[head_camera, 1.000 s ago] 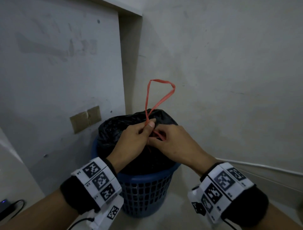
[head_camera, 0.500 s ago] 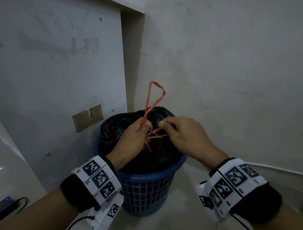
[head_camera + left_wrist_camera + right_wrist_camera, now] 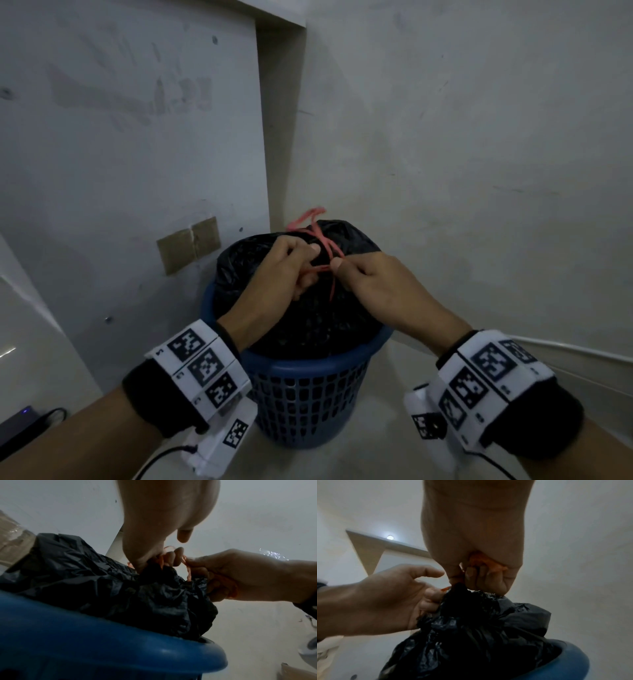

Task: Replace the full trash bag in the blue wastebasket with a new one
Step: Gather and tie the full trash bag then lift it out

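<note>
Both hands meet over the gathered neck of a full black trash bag (image 3: 308, 318), which sits in the blue wastebasket (image 3: 308, 394) on the floor in a corner between two grey walls. The left hand (image 3: 277, 274) has its fingers curled around a red drawstring (image 3: 323, 245) at the bag's neck; the right hand (image 3: 383, 287) pinches another strand of the same drawstring between thumb and forefinger, just beside the left fingertips. From the head view, strands of the string cross between the two hands, one end sticks up behind the bag's top and another hangs down over the black plastic.

From the left wrist view, looking up from below the wastebasket's rim (image 3: 120, 649), the left hand's fingers (image 3: 173, 559) are bunched on the puckered plastic with red string threaded between them, and more of the string shows inside the right hand's curled fingers (image 3: 221, 588), a detail hidden from above. The right wrist view shows the right hand's fingertips (image 3: 481, 574) pressed together on a wad of red string directly on top of the bag's neck, while the left thumb (image 3: 426, 572) stands off from its fingers.

Only the head view shows a brown patch of tape (image 3: 188, 243) on the left wall, a dark device with a small lit indicator and a cable (image 3: 20, 419) at the lower left, and marker-printed bands on both wrists.
</note>
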The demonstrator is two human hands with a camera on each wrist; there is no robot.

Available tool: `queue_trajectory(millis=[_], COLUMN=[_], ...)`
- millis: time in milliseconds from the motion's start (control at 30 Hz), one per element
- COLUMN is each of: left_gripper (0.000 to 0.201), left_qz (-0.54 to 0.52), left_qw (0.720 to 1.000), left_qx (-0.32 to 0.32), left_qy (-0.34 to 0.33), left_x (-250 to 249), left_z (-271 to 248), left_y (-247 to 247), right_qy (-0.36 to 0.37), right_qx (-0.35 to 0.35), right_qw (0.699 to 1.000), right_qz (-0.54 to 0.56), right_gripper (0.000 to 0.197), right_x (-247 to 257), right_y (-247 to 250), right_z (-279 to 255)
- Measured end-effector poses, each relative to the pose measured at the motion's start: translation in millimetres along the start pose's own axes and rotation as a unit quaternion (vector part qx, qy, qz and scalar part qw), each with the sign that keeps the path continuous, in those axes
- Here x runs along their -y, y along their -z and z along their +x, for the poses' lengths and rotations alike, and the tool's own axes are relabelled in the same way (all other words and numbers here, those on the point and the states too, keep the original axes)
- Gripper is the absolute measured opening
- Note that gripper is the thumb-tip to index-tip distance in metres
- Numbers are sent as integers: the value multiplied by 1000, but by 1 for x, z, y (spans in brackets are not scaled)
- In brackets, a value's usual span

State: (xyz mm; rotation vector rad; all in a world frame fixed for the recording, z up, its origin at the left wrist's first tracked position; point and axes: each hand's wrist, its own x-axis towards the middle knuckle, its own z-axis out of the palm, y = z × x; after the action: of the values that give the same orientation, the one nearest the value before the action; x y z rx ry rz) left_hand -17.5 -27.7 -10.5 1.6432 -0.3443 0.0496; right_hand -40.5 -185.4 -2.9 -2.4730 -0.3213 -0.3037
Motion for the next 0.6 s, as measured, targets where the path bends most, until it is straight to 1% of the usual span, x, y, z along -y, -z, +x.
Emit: queue_trajectory(millis=[67,100,133,167,233,267,300,333,400,433,500,567,600], left_gripper=[15,15,14,13,20,26,30,33,35,38,47,53,52], left_qz=[15,59,125,204,357,407,435,448,463,475,497,495,483], left_qw=[998,994,982,962,901,875,857,847,831,823,813,823,832], left_qx=[14,23,26,16,-20,-37,-54,-67,-76,-65,-18,26,40], left_qy=[-55,-95,-140,-182,-245,-260,-271,-279,-299,-305,-302,-278,-269], left_x=[3,5,8,12,20,23,24,26,27,27,28,27,28], left_z=[-2,-3,-5,-6,-7,-7,-7,-7,-7,-7,-8,-10,-10], left_y=[3,4,5,6,10,11,12,13,12,11,9,8,8], right_qy=[-20,-34,-48,-66,-105,-120,-131,-139,-154,-160,-156,-145,-135], right_qx=[-13,-18,-23,-26,-20,-9,8,27,63,77,96,122,140], right_qw=[998,996,992,987,978,973,968,965,959,956,950,952,956], right_qz=[55,86,118,141,179,198,213,222,229,233,253,240,221], right_gripper=[46,45,44,43,43,45,46,47,47,46,41,34,29], right_x=[-4,-4,-5,-5,-6,-6,-6,-6,-4,-1,2,5,6], right_y=[1,1,2,3,5,5,6,5,4,4,2,1,0], right_z=[1,1,2,3,6,7,7,8,8,7,9,9,7])
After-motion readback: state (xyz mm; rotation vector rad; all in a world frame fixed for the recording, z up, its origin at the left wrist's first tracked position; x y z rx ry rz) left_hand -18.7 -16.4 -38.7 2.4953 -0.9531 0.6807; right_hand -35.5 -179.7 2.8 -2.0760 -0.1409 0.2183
